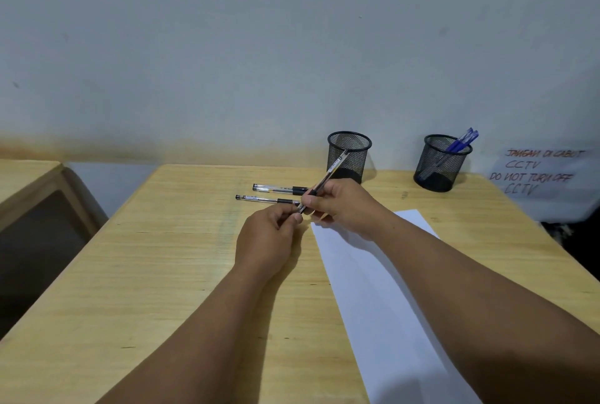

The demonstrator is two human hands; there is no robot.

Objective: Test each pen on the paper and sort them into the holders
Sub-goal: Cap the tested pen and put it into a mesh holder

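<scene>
Right hand point(337, 205) gripped black pen point(328, 176), barrel toward 1 o'clock | left hand point(269, 234) pinched its lower tip | two pens point(269, 194) lay on table point(162, 273) at 10 o'clock.

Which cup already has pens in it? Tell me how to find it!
Look along the back of the wooden desk, by the wall. Two black mesh holders stand there; take the right holder, nearest the handwritten CCTV sign. Blue pens stick out of its top, while the left holder shows none.
</scene>
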